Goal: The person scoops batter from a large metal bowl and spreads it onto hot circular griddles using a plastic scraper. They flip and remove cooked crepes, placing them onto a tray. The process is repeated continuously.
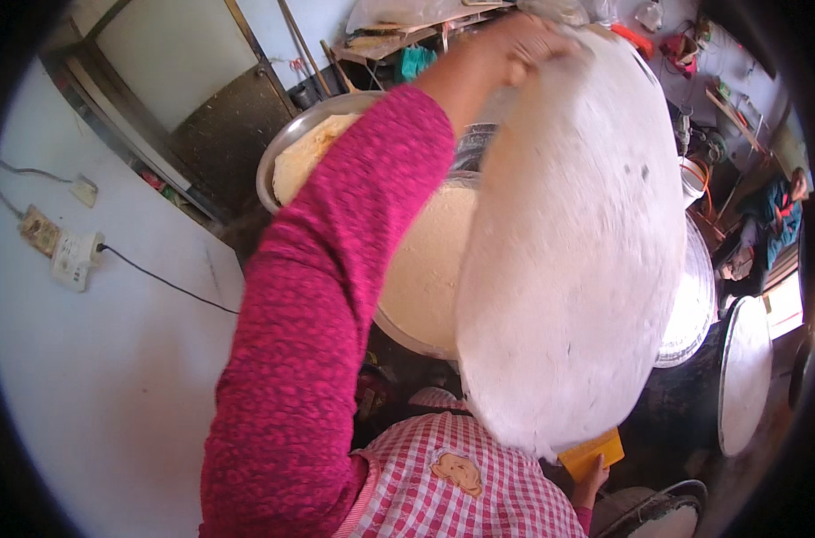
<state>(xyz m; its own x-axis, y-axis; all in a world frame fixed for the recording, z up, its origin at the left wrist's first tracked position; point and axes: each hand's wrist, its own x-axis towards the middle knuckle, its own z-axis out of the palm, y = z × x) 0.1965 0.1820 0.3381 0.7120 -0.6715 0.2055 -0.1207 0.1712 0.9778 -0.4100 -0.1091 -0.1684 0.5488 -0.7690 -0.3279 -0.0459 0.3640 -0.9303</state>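
Note:
My left hand point(537, 49) is raised at the top of the view, its arm in a pink patterned sleeve. Its fingers, somewhat blurred, are closed on the upper edge of a large, thin, whitish flatbread point(573, 242). The sheet hangs down in front of me almost to my checked apron. By its lower edge, my right hand point(594, 475) grips a flat yellow scraper point(596, 453), and most of that forearm is hidden. Left of the sheet, and partly behind it, is a wide metal basin point(407, 341) of pale, grainy batter or meal point(430, 255).
A metal bowl point(267, 179) at the upper left holds folded flatbread point(313, 152). At right, a pale round disc point(746, 377) stands on edge beside something dark. A bucket point(690, 489) with a handle is at lower right. A power strip point(71, 258) hangs along the left wall.

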